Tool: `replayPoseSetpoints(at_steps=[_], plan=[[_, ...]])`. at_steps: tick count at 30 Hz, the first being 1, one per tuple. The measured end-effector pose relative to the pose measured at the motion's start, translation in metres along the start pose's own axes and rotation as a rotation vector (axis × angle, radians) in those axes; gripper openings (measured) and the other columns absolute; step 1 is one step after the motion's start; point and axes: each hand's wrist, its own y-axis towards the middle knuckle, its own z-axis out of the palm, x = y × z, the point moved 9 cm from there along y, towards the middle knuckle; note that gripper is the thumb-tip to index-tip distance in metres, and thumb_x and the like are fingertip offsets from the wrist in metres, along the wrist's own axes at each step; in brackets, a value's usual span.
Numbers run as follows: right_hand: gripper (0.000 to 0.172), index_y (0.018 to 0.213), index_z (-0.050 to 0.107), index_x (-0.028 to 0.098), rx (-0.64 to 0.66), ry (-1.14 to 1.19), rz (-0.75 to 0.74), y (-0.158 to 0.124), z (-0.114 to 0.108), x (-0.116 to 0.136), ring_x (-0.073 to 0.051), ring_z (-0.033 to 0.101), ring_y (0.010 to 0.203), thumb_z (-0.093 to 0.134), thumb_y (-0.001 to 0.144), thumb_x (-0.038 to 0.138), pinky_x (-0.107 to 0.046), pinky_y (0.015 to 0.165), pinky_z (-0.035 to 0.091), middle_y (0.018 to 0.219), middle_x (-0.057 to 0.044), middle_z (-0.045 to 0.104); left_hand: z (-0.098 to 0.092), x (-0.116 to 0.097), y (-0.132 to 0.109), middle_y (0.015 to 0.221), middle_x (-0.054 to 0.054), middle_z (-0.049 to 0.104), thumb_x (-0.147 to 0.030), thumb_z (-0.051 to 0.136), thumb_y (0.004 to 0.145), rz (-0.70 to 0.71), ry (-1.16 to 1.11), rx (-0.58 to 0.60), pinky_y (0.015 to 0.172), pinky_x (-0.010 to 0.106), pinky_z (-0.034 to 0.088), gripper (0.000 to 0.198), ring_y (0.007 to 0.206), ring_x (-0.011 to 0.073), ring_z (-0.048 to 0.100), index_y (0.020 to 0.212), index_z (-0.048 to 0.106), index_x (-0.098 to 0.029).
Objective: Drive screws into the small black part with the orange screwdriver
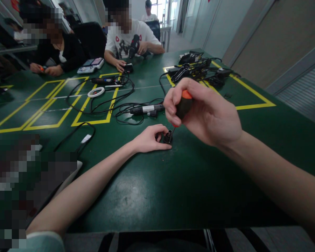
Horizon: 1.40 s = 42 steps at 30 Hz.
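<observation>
My right hand is closed around the orange and black handle of a screwdriver, raised above the green table. The screwdriver's thin shaft slants down to a small black cylindrical part with a metal top and a wide round base. Whether the tip touches the part, I cannot tell. My left hand rests low on the table, its fingers and thumb curved around the part's base and holding it upright. The left fingertips are partly hidden behind the part.
Behind my hands lies a silver and black soldering-iron-like tool with its cable. A white ring and black cords lie farther left. Tangled cables fill the back right. Across the table a person holds a power drill.
</observation>
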Motion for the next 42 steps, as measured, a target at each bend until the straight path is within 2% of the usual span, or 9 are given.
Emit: replayPoseSetpoints(at_steps=[5, 11, 16, 19, 24, 27, 33, 36, 42], plan=[[0.055, 0.07, 0.046, 0.024, 0.011, -0.013, 0.038, 0.002, -0.001, -0.002, -0.012, 0.037, 0.051, 0.046, 0.103, 0.068, -0.028, 0.048, 0.04, 0.06, 0.004, 0.037, 0.001, 0.0, 0.0, 0.074, -0.005, 0.054, -0.042, 0.085, 0.073, -0.006, 0.002, 0.012, 0.065, 0.025, 0.039, 0.037, 0.068, 0.0116, 0.048, 0.094, 0.07, -0.016], [0.028, 0.08, 0.047, 0.025, 0.074, 0.132, 0.016, -0.002, -0.001, -0.002, -0.011, 0.026, 0.046, 0.055, 0.098, 0.044, -0.025, 0.045, 0.024, 0.055, 0.007, 0.038, 0.0, 0.0, 0.0, 0.074, -0.005, 0.053, -0.043, 0.086, 0.072, -0.003, -0.015, 0.0, 0.065, 0.025, 0.039, 0.038, 0.068, 0.0114, 0.048, 0.093, 0.068, -0.016], [0.039, 0.08, 0.047, 0.024, 0.077, 0.02, 0.032, 0.002, -0.002, -0.001, -0.012, 0.047, 0.052, 0.056, 0.102, 0.055, -0.027, 0.049, 0.043, 0.067, 0.003, 0.051, 0.0, 0.0, 0.0, 0.074, -0.005, 0.052, -0.043, 0.085, 0.073, 0.01, -0.012, -0.002, 0.064, 0.025, 0.038, 0.038, 0.067, 0.011, 0.046, 0.095, 0.07, -0.015], [0.05, 0.077, 0.048, 0.023, 0.054, -0.027, 0.046, 0.005, -0.004, -0.002, -0.012, 0.05, 0.055, 0.056, 0.1, 0.067, -0.028, 0.053, 0.048, 0.066, 0.004, 0.048, 0.0, 0.001, 0.0, 0.075, -0.005, 0.054, -0.043, 0.086, 0.073, 0.009, -0.01, 0.003, 0.064, 0.025, 0.038, 0.039, 0.067, 0.011, 0.046, 0.095, 0.07, -0.015], [0.052, 0.072, 0.047, 0.024, -0.032, 0.035, 0.022, 0.006, -0.008, -0.005, -0.011, 0.03, 0.05, 0.052, 0.101, 0.066, -0.025, 0.043, 0.029, 0.059, 0.006, 0.033, 0.0, 0.0, 0.0, 0.078, -0.004, 0.058, -0.042, 0.085, 0.074, 0.002, -0.008, 0.015, 0.065, 0.025, 0.039, 0.038, 0.068, 0.0113, 0.048, 0.095, 0.069, -0.015], [0.039, 0.076, 0.046, 0.026, -0.092, 0.11, -0.032, 0.003, -0.009, -0.004, -0.011, 0.02, 0.047, 0.059, 0.098, 0.056, -0.025, 0.042, 0.017, 0.054, 0.007, 0.029, 0.0, 0.0, -0.001, 0.078, -0.004, 0.057, -0.043, 0.085, 0.073, -0.008, 0.002, 0.017, 0.066, 0.024, 0.04, 0.038, 0.068, 0.0114, 0.049, 0.094, 0.068, -0.016], [0.027, 0.081, 0.042, 0.025, -0.138, 0.121, -0.062, -0.001, -0.006, -0.003, -0.011, 0.036, 0.046, 0.053, 0.103, 0.035, -0.025, 0.045, 0.024, 0.066, 0.004, 0.053, 0.0, 0.001, 0.0, 0.077, -0.004, 0.057, -0.043, 0.085, 0.073, -0.003, 0.0, 0.008, 0.065, 0.025, 0.039, 0.039, 0.068, 0.0112, 0.048, 0.095, 0.069, -0.016], [0.028, 0.081, 0.048, 0.025, -0.143, 0.07, -0.058, 0.002, -0.007, -0.002, -0.013, 0.045, 0.049, 0.059, 0.1, 0.042, -0.029, 0.048, 0.035, 0.07, 0.003, 0.055, 0.0, 0.001, 0.0, 0.078, -0.004, 0.057, -0.042, 0.085, 0.074, 0.001, 0.002, 0.016, 0.065, 0.025, 0.039, 0.038, 0.068, 0.0111, 0.048, 0.096, 0.07, -0.015], [0.051, 0.081, 0.046, 0.026, -0.092, -0.004, -0.005, 0.006, -0.006, -0.011, -0.011, 0.03, 0.046, 0.052, 0.098, 0.073, -0.025, 0.043, 0.03, 0.059, 0.007, 0.035, 0.002, 0.001, 0.0, 0.077, -0.004, 0.056, -0.044, 0.084, 0.074, 0.0, -0.01, 0.012, 0.064, 0.024, 0.039, 0.038, 0.067, 0.0112, 0.047, 0.093, 0.067, -0.016]])
